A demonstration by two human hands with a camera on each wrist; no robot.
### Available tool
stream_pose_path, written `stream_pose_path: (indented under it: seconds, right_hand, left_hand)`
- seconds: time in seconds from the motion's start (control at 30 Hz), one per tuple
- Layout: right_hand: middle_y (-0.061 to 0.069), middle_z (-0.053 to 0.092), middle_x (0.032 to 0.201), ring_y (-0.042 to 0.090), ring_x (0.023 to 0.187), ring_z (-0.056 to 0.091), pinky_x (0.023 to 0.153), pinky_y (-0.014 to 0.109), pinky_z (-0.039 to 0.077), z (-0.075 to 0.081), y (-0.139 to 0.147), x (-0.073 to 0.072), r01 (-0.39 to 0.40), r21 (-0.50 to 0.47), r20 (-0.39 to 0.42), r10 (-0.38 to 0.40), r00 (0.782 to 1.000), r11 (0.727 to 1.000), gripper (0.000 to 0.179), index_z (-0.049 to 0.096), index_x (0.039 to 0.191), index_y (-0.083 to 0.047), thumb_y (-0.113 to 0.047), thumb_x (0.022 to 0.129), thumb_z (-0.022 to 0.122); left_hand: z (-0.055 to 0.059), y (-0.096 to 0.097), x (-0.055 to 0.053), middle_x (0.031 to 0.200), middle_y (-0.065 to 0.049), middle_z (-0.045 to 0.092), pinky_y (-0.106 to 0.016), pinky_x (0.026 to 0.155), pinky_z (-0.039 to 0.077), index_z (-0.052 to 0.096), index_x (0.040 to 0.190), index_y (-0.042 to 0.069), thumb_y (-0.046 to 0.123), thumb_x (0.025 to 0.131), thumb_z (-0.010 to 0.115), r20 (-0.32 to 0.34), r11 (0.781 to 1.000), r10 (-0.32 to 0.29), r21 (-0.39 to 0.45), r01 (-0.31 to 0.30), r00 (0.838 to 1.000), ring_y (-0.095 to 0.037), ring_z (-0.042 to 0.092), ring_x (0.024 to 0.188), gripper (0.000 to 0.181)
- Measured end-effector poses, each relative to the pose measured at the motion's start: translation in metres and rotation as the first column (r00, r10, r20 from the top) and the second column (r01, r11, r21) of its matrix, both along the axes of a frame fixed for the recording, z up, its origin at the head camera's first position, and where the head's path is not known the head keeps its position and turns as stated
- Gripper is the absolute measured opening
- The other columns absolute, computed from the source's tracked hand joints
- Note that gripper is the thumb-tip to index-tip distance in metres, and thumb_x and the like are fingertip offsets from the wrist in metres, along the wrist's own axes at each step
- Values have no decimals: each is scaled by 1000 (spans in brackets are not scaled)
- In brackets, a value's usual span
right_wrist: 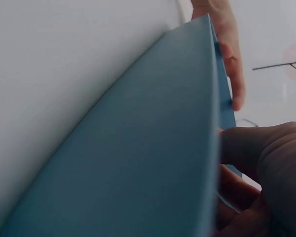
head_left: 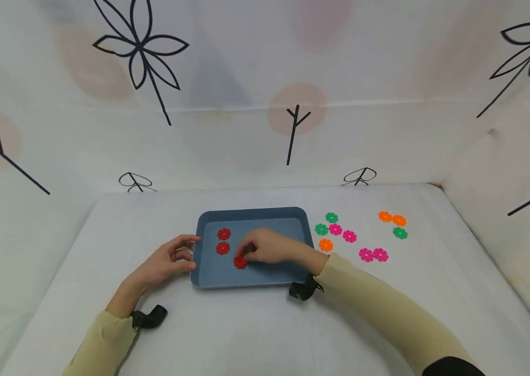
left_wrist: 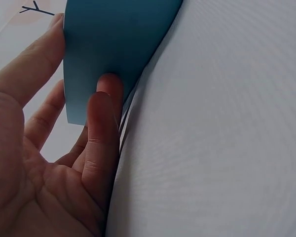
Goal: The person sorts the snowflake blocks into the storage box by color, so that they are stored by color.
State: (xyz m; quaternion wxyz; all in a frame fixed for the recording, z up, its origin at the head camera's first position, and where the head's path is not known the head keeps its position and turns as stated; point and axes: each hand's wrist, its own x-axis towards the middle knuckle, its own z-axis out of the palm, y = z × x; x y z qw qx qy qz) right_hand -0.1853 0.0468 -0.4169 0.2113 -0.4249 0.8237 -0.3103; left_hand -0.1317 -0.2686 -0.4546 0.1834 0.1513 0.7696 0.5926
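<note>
A blue-grey tray (head_left: 272, 277) lies on the white table. At its left side is my left hand (head_left: 163, 263), its fingers spread and lightly bent, with fingertips touching the outer wall; the left wrist view shows several fingers (left_wrist: 99, 140) against that wall. My right hand (head_left: 267, 246) reaches over the right part of the tray and pinches a red notched disc (head_left: 240, 262) low over the tray floor. Two more red notched discs (head_left: 223, 234) lie one behind the other in the left half. The tray wall (right_wrist: 138, 128) hides the pinched disc in the right wrist view.
Right of the tray lie loose notched discs: green ones (head_left: 321, 230), pink ones (head_left: 349, 236) and an orange one (head_left: 325, 245). Farther right, two orange discs (head_left: 399, 220) lie close to a green disc (head_left: 400, 233). White patterned cloth (head_left: 227, 146) rises behind the table.
</note>
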Motion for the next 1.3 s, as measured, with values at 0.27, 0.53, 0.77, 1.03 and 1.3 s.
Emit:
stream_pose_path:
  seconds: [0.27,0.53,0.77,1.03,1.3]
  right_hand:
    - [-3,66,99,10,84,56,75,24,48,0,-21,-5,-55,73,41,52,998,996,20,74,112,-10,-8,92,70]
    - [1,61,89,11,82,54,73,24,45,4,-31,-14,-104,121,169,82,982,987,20,72,109,-10,0,92,66]
    - [-1,57,75,10,67,52,64,23,42,7,-37,-11,-96,151,175,69,982,984,18,72,109,-10,-3,93,67]
    - [-1,58,71,10,63,52,60,22,41,3,-42,-5,-42,163,128,21,991,986,20,75,109,-13,-7,90,73]
    - [-1,59,66,9,57,51,55,21,40,-4,-46,-4,43,145,125,-62,990,988,22,77,108,-13,-6,87,76]
  left_hand:
    - [1,1,0,127,-25,44,-23,82,51,42,144,-3,6,89,73,0,1000,6,-10,-6,1000,-16,65,92,63]
    - [1,0,0,126,-25,43,-23,81,51,42,144,-3,4,89,73,-12,1000,3,-6,-3,1000,-15,65,91,63]
    - [1,1,1,127,-25,44,-23,81,51,43,144,-2,5,90,73,-4,1000,10,-16,-10,1000,-15,65,92,62]
    - [-1,1,2,126,-26,44,-23,80,50,42,143,-6,5,91,72,-33,1000,-6,-19,5,999,-15,64,91,61]
    - [-1,1,0,126,-24,44,-23,79,51,42,143,-3,6,90,73,-31,1000,-5,-21,4,999,-15,64,91,62]
